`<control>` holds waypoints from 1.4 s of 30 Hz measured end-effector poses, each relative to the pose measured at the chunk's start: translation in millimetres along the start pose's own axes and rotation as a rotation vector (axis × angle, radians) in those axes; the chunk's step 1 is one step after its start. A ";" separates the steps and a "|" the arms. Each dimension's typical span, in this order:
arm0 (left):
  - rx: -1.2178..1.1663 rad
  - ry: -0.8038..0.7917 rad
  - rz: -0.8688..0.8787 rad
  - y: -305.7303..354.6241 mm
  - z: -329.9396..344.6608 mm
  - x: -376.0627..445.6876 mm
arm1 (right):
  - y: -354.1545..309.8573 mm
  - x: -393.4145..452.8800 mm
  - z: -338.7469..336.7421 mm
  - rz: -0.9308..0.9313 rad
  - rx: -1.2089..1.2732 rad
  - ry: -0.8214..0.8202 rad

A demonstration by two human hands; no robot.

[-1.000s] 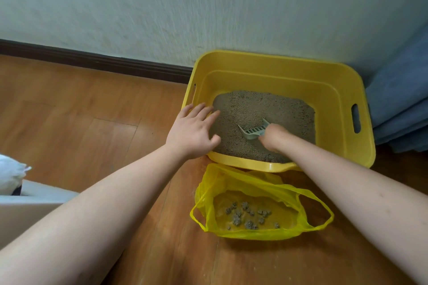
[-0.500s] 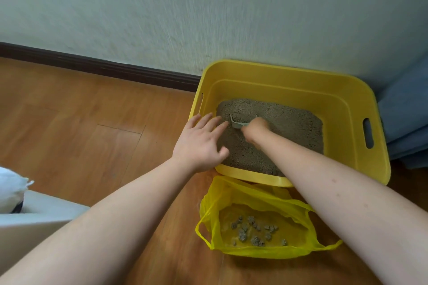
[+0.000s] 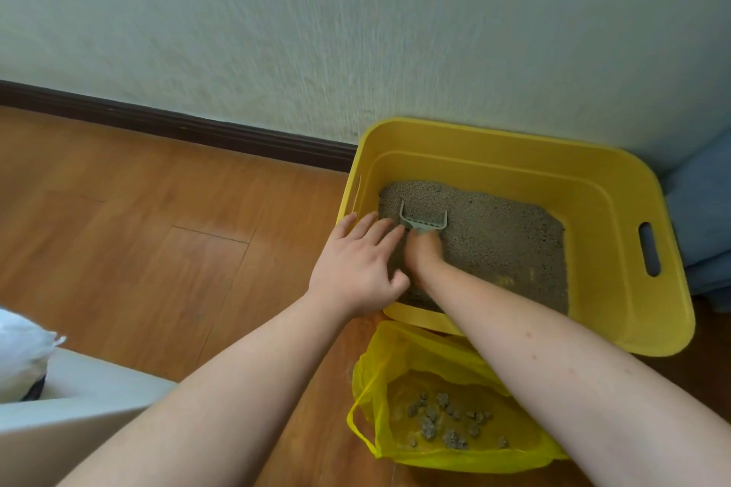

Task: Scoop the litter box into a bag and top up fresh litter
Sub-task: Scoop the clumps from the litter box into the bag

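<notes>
A yellow plastic litter box (image 3: 617, 233) stands against the wall, its floor covered with grey litter (image 3: 502, 241). My right hand (image 3: 425, 253) grips the handle of a pale green slotted scoop (image 3: 423, 219), whose head lies in the litter near the box's left side. My left hand (image 3: 356, 269) rests flat, fingers straight, on the box's front-left rim. In front of the box an open yellow plastic bag (image 3: 399, 387) lies on the floor with several grey clumps (image 3: 447, 423) inside.
Wooden floor (image 3: 158, 249) stretches to the left, with a dark skirting board (image 3: 178, 126) along the pale wall. Blue fabric (image 3: 704, 217) hangs right of the box. A white bag (image 3: 19, 352) and a pale surface (image 3: 79, 407) sit at lower left.
My right hand has carried the scoop from the middle of the litter to the left side, close to my left hand. The left hand stays on the rim.
</notes>
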State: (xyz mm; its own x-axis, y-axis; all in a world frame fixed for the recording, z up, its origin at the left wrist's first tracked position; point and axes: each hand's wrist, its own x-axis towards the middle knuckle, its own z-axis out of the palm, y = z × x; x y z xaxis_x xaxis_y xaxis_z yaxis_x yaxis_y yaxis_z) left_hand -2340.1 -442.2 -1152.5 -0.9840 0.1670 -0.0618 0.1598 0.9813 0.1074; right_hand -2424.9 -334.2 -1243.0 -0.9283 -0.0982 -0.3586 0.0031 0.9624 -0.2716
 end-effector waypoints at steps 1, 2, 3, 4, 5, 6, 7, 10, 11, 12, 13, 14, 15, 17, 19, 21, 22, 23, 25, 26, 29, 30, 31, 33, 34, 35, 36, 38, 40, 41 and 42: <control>0.001 -0.001 0.003 0.1 0.1 -0.1 | 0.3 -1.8 0.8 0.027 -0.005 -0.006; 0.001 -0.002 0.003 0.2 0.1 0.1 | 1.7 -0.3 2.0 0.031 -0.004 -0.017; 0.000 -0.002 0.001 -0.1 0.1 0.2 | 0.9 1.6 1.7 0.055 0.005 -0.022; 0.001 -0.003 -0.002 -0.4 0.2 0.6 | 2.0 2.2 2.1 0.071 0.070 -0.020; 0.003 -0.004 -0.005 -0.5 0.4 0.8 | 1.7 -0.4 0.4 0.137 0.258 -0.003; 0.004 -0.006 -0.006 -0.6 0.6 1.2 | 2.2 2.2 -3.5 0.309 0.615 -0.008; 0.003 -0.010 -0.005 -0.7 0.8 1.5 | 2.4 -1.4 -8.4 0.376 0.827 0.000; 0.001 -0.008 -0.010 -0.4 0.8 0.7 | 9.9 -2.9 -10.3 0.306 0.729 -0.016; 0.000 -0.001 -0.013 -0.1 0.9 0.2 | 11.2 -5.9 -13.3 0.315 0.743 -0.028; -0.004 0.005 -0.017 0.1 1.1 0.2 | 12.9 -5.7 -13.5 0.333 0.769 -0.011; -0.010 0.007 -0.021 -0.2 1.3 0.3 | 15.2 -8.0 -15.2 0.328 0.770 0.012; -0.016 0.005 -0.023 -0.6 1.6 0.8 | 20.3 -7.5 -14.9 0.307 0.759 0.021; -0.018 0.002 -0.023 -0.9 2.0 1.0 | 24.7 -7.9 -15.1 0.296 0.742 0.024; -0.014 -0.004 -0.022 -1.1 2.1 2.0 | 33.3 -9.5 -15.1 0.287 0.737 0.007; -0.012 -0.012 -0.024 -1.0 2.1 2.4 | 38.4 -11.9 -16.3 0.277 0.739 0.007; 0.000 -0.014 -0.025 -0.8 2.4 2.1 | 40.7 -16.7 -20.7 0.258 0.756 0.012; 0.006 -0.013 -0.026 -0.8 2.4 2.1 | 42.2 -20.1 -22.1 0.248 0.754 0.010; 0.009 -0.014 -0.028 -1.0 2.1 2.3 | 44.2 -24.5 -22.8 0.231 0.739 0.007; 0.012 -0.023 -0.036 -0.5 1.5 1.9 | 49.4 -37.2 -24.1 0.185 0.694 -0.007; 0.014 -0.025 -0.037 -0.1 1.1 1.9 | 52.3 -44.1 -24.9 0.172 0.673 -0.012; 0.023 -0.039 -0.032 0.1 0.1 1.9 | 61.5 -58.9 -32.3 0.177 0.647 -0.016; 0.026 -0.044 -0.031 0.0 -0.4 2.0 | 65.2 -62.9 -36.5 0.176 0.634 -0.024; 0.028 -0.049 -0.029 -0.2 -1.0 1.9 | 68.8 -66.5 -40.4 0.174 0.626 -0.032; 0.032 -0.059 -0.025 -0.5 -2.1 1.6 | 75.0 -75.2 -47.9 0.169 0.617 -0.043; 0.037 -0.064 -0.023 -0.7 -2.4 1.2 | 77.8 -80.2 -51.0 0.163 0.615 -0.051; 0.041 -0.067 -0.022 -0.8 -2.6 1.1 | 80.4 -85.5 -53.5 0.155 0.619 -0.060; 0.043 -0.069 -0.022 -1.0 -2.9 1.1 | 82.0 -91.1 -56.2 0.145 0.624 -0.072; 0.046 -0.074 -0.019 -1.3 -3.6 1.2 | 83.8 -102.6 -61.1 0.112 0.616 -0.099; 0.051 -0.080 -0.015 -1.7 -4.6 1.6 | 85.1 -114.2 -64.0 0.091 0.611 -0.114; 0.054 -0.080 -0.014 -1.3 -5.1 1.4 | 85.6 -120.1 -65.5 0.097 0.614 -0.116; 0.059 -0.078 -0.013 -0.7 -5.3 1.2 | 86.5 -125.5 -67.1 0.104 0.612 -0.118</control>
State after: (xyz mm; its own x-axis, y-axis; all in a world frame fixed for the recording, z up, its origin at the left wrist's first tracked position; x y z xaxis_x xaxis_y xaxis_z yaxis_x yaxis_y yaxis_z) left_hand -2341.8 -443.2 -1147.4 -0.9773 0.1593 -0.1398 0.1540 0.9869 0.0480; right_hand -2333.2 -221.6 -1161.6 -0.8644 -0.0727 -0.4975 0.3360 0.6525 -0.6792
